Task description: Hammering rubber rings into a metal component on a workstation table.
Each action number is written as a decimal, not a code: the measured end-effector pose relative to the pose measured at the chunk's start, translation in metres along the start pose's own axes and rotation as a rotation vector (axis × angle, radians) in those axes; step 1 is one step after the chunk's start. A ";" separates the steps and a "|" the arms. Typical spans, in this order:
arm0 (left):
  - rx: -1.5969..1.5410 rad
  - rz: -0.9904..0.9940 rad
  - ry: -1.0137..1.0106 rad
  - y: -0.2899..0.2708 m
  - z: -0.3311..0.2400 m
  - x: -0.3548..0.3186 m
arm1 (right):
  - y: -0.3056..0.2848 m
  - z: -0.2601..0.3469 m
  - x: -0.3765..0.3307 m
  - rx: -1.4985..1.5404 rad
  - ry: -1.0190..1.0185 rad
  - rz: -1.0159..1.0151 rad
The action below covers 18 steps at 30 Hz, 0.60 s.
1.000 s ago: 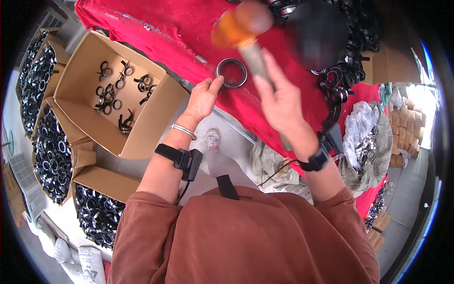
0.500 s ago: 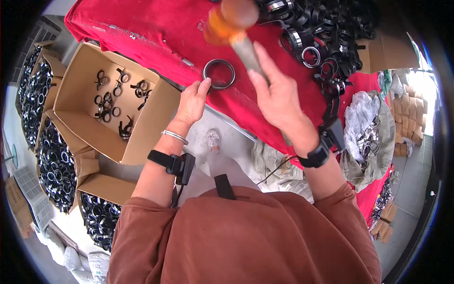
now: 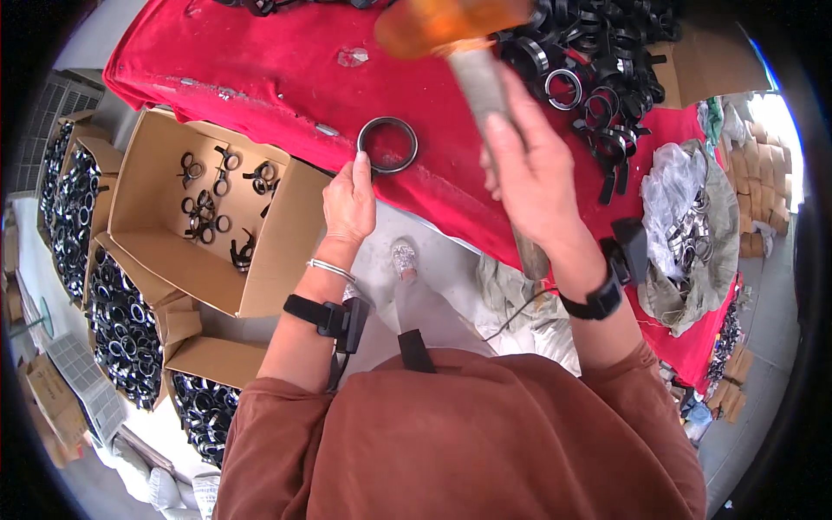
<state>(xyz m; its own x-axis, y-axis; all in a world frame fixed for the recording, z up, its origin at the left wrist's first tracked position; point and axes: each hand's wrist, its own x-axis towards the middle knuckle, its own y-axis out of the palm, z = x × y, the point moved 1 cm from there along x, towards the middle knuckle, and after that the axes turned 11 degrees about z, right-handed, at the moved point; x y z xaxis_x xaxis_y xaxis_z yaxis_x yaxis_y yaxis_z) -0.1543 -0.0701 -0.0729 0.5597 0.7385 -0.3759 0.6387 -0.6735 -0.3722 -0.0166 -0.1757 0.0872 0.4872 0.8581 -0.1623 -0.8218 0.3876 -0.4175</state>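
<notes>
My left hand (image 3: 349, 201) pinches the near left edge of a dark metal ring (image 3: 387, 121), which lies at the front of the red-covered table (image 3: 260, 52). In my right hand (image 3: 533, 169) is a mallet (image 3: 459, 24) with an orange head and a wooden handle. Its head is raised above the table beyond the ring and is smeared by motion. The fingers of my right hand wrap round the handle, whose lower end shows below my palm. Right of the mallet lies a pile of black rings with strap-like tabs (image 3: 607, 52).
To my left stands an open cardboard box (image 3: 182, 269) with several black clamp-like rings (image 3: 204, 212) inside. More boxes filled with rings (image 3: 121, 321) stand farther left. On the right, a fabric sack (image 3: 728, 208) holds clear plastic (image 3: 667, 199) and metal rings.
My right hand and the mallet have shifted slightly right in the picture. The view itself has moved a little. My left hand still holds the ring's edge.
</notes>
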 end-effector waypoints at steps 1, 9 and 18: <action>0.006 0.002 -0.001 0.002 0.003 0.001 | -0.002 0.002 -0.005 0.025 -0.015 -0.038; 0.089 -0.038 0.049 0.011 -0.002 0.001 | 0.008 -0.079 -0.003 -0.156 0.075 0.039; 0.069 -0.077 0.013 0.018 -0.006 0.001 | 0.040 -0.103 -0.055 -0.132 -0.006 -0.060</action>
<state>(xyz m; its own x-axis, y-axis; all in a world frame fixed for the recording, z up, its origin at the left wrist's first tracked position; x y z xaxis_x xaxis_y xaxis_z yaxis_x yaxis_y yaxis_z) -0.1390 -0.0809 -0.0744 0.5171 0.7885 -0.3329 0.6425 -0.6146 -0.4577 -0.0457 -0.2427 -0.0124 0.5324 0.8368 -0.1278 -0.7447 0.3913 -0.5407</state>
